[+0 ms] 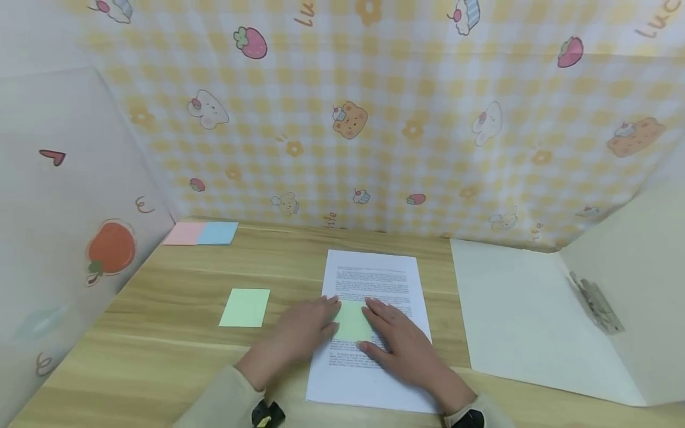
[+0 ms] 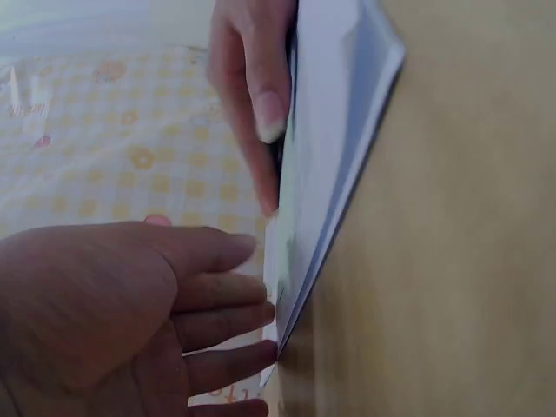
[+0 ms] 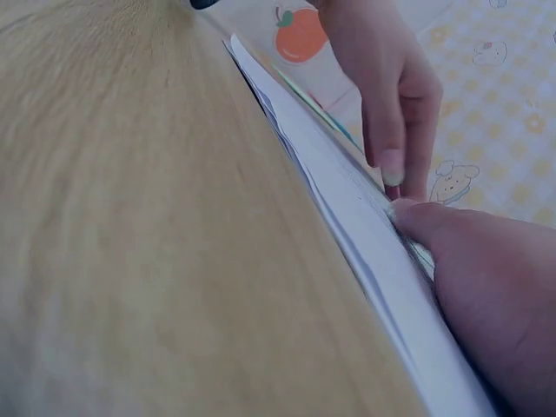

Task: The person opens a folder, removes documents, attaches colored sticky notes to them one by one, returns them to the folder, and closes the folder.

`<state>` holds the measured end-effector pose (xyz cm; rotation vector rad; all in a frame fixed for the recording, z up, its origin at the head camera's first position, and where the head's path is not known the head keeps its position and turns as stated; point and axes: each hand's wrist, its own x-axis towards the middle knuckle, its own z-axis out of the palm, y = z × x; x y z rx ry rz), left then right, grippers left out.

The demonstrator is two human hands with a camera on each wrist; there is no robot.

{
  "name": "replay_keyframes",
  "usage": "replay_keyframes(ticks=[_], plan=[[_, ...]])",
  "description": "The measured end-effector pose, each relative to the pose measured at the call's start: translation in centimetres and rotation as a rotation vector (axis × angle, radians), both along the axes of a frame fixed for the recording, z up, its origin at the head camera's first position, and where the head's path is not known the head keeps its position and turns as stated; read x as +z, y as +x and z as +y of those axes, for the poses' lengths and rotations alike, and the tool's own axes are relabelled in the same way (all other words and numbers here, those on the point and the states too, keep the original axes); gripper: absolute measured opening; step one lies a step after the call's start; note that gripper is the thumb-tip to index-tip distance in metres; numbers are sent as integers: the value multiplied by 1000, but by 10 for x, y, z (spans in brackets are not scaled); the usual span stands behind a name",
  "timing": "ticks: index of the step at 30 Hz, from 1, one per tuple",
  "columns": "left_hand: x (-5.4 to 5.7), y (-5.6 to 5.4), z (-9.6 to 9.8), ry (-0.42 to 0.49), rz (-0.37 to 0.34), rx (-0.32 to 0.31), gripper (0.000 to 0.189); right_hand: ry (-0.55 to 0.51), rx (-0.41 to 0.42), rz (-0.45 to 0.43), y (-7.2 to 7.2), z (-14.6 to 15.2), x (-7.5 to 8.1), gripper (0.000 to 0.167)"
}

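A pale green sticky note (image 1: 351, 321) lies on a stack of printed paper (image 1: 369, 274) near the middle of the table. My left hand (image 1: 306, 326) rests at the note's left edge, its fingers extended and touching there. On the other side, my right hand (image 1: 398, 342) lies with spread fingers on the note's right edge and the paper. In the left wrist view the left hand (image 2: 130, 304) appears with its fingers loosely straight at the paper's side. The right wrist view shows the right thumb (image 3: 417, 221) down on the paper.
Another green square of sticky notes (image 1: 245, 308) lies left of the paper. Pink notes (image 1: 184, 233) and blue notes (image 1: 217, 233) sit side by side at the back left. A white sheet (image 1: 524, 315) covers the table's right side. A checked cloth (image 1: 407, 148) hangs behind.
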<state>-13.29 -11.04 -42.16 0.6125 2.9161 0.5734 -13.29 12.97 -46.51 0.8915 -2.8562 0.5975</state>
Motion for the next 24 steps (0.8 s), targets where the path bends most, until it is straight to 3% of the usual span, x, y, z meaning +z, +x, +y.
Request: replay_keyframes(ticks=[3,7,12,17,24], plan=[[3,-8,-9,106,-63,63,43,-26,1,-7,0,0,0,63],[12,-19,-30,204,-101,205,39,-51,-2,-1,0,-1,-1,59],[24,-45,-81,251,-116,280,42,-65,-9,-1,0,-2,-2,53],[26,-72,-133,144,-90,351,51,-61,-1,11,0,-2,-4,51],[19,-102,-179,-15,-60,419,60,-58,3,9,-2,-1,-4,52]])
